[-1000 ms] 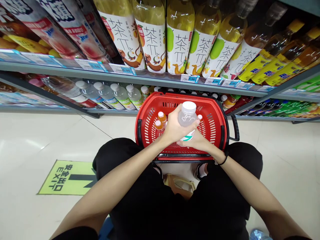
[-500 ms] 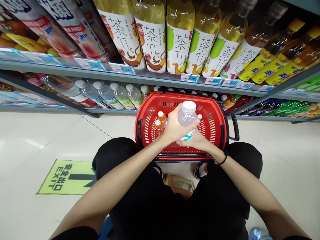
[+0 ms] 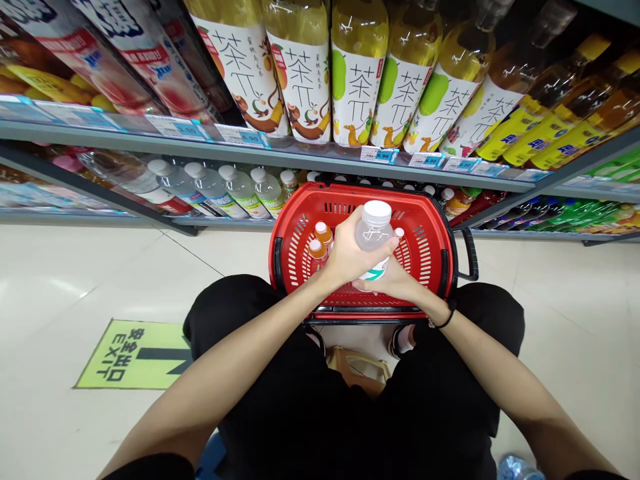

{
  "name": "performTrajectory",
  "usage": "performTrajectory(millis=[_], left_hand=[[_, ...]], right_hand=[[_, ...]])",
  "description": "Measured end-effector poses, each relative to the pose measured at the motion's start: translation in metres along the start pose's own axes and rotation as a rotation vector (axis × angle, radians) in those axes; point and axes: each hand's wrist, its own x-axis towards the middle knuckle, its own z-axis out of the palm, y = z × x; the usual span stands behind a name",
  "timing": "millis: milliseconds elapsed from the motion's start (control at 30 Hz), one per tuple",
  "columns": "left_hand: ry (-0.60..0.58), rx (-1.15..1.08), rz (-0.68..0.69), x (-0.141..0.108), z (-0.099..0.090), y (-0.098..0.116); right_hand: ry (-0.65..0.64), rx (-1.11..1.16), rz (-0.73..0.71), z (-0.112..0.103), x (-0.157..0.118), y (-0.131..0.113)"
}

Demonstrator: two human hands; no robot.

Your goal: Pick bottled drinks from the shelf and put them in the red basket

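A clear bottle (image 3: 374, 235) with a white cap and a white and green label is held upright over the red shopping basket (image 3: 360, 199). My left hand (image 3: 347, 250) wraps round its upper body, thumb across the front. Lower down, my right hand (image 3: 395, 280) grips the same bottle from the right and beneath. Inside the basket, left of my hands, stand small bottles of orange drink (image 3: 318, 249) with pale caps. Another small white cap (image 3: 399, 233) shows just right of the held bottle; the body under it is mostly hidden.
Ahead, an upper shelf (image 3: 310, 155) carries large tea bottles (image 3: 357, 97) and price tags. White-capped bottles (image 3: 230, 193) line the lower shelf behind the basket. The basket's black handle (image 3: 469, 255) juts right. A yellow-green exit sign (image 3: 133, 355) lies on the floor at left, beside my knee.
Almost nothing differs. Both hands keep their hold on the bottle over the basket, and the view has shifted very slightly.
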Motion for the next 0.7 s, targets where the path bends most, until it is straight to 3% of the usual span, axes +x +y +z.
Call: performTrajectory(millis=[700], left_hand=[[-0.009, -0.022, -0.050, -0.0001, 0.0007, 0.0044]], right_hand=[[-0.002, -0.023, 0.010, 0.0004, -0.0012, -0.0029]])
